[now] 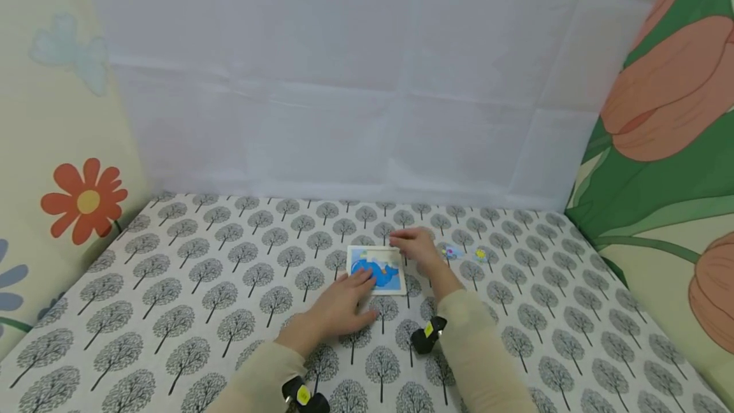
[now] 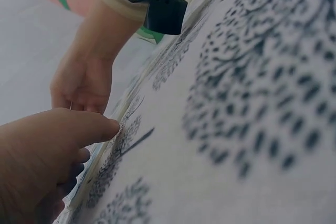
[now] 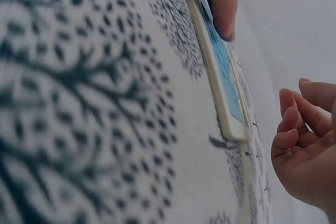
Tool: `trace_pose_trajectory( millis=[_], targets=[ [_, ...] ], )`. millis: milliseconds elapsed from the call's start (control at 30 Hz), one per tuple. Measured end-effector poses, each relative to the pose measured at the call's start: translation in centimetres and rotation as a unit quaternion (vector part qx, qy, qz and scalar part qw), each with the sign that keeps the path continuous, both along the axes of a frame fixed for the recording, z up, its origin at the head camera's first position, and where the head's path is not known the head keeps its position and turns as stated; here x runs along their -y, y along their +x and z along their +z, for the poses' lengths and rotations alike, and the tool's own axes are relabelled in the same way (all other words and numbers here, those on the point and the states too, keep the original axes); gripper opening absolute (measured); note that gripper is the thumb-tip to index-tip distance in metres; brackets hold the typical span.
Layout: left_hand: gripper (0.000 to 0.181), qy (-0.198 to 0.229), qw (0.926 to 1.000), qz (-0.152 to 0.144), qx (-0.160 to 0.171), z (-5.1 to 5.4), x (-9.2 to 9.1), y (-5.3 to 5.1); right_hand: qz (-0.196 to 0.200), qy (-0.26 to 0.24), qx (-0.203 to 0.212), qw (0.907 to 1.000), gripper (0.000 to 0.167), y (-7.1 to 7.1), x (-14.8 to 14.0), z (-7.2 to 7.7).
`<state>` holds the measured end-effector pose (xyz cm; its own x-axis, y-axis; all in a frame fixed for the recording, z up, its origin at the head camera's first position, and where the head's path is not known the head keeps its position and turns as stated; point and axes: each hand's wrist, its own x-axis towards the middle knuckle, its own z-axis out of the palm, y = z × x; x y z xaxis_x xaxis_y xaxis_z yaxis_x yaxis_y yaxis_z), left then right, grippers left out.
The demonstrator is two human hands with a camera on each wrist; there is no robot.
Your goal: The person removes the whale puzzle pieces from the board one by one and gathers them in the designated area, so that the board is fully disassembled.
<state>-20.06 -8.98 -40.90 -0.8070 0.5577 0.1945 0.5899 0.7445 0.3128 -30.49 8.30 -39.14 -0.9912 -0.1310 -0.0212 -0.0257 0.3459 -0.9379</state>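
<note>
A small white-framed board [image 1: 393,285] with a blue whale picture lies on the tree-print cloth; part of its upper area is plain cream. My left hand [image 1: 338,308] rests its fingers on the board's left part, with the thumb spread near the lower edge. The right hand [image 1: 417,248] hovers at the board's upper right corner, its fingers loosely bent. In the right wrist view the board [image 3: 237,129] appears edge-on, apart from the right hand [image 3: 310,145], and no object shows between that hand's fingers. The left wrist view shows the left hand [image 2: 47,150] partly hiding the right fingertips.
Two small colourful pieces lie right of the board: a bluish one with pink [image 1: 450,252] and a yellow one [image 1: 480,254]. A white sheet [image 1: 344,139] hangs behind the cloth-covered table [image 1: 218,336]. Walls with flower prints stand on both sides.
</note>
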Motion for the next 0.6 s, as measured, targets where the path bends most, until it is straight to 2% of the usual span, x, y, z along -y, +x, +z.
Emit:
trace_pose_trajectory(
  millis=[333, 600],
  targets=[
    [0.060, 0.000, 0.9999, -0.014, 0.004, -0.3, 0.1, 0.0, 0.012, 0.012, 0.023, 0.9996, 0.020, 0.0, 1.4, -0.4],
    [0.060, 0.014, 0.9997, -0.022, 0.000, -0.4, 0.3, 0.1, 0.061, -0.022, 0.032, 0.9974, 0.022, -0.3, 1.8, -1.0]
  ],
)
